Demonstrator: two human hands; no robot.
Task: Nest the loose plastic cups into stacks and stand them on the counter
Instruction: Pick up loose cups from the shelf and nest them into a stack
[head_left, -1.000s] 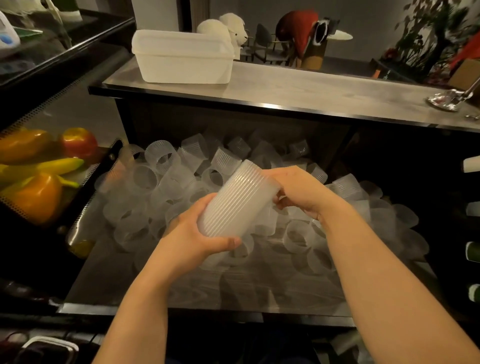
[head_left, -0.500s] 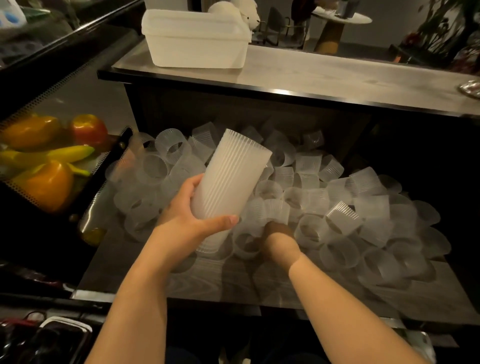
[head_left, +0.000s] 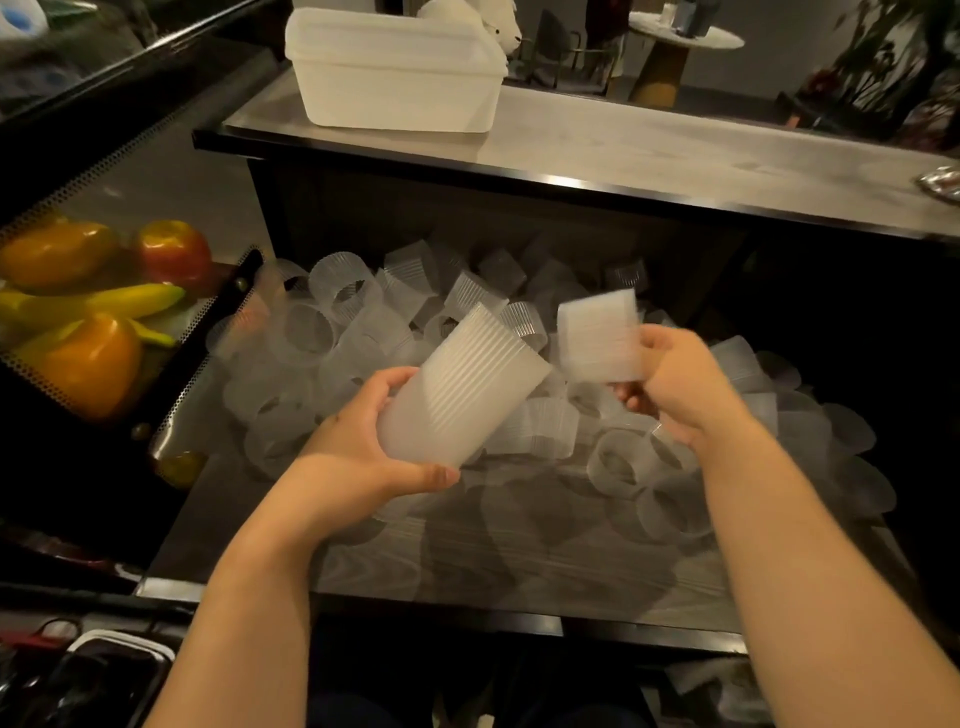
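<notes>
The stack of cups (head_left: 460, 397) is held in the air above the lower shelf (head_left: 519, 566), tilted with its open mouth pointing up and to the right. The left hand (head_left: 358, 457) grips it near the base, thumb curled across the near side and fingers wrapped behind.

Just to the right of the stack's mouth, a single cup (head_left: 600, 335) is held by the right hand (head_left: 675, 384). It is motion-blurred. The thumb and fingers are clamped on its right-hand end; which end of it faces the stack cannot be told. Cup and stack are close but apart.

Below both hands, the loose cups (head_left: 343, 332) lie in a heap on the shelf, most on their sides, spreading from the left edge to the far right. No finished stack stands on the bench (head_left: 675, 150) above; only a white tub (head_left: 395, 78) sits at its left end. A tray of peppers (head_left: 88, 364) lies to the left of the shelf.

Judgement: the step in hand is nesting, one cup at a time, and the task is at an early stage given the size of the heap. The next move calls for turning the single cup base-first toward the stack's mouth, lining up the two axes and pushing it home. The left hand must hold the stack steady against that push. The ribbed walls may bind if the cup goes in crooked.
</notes>
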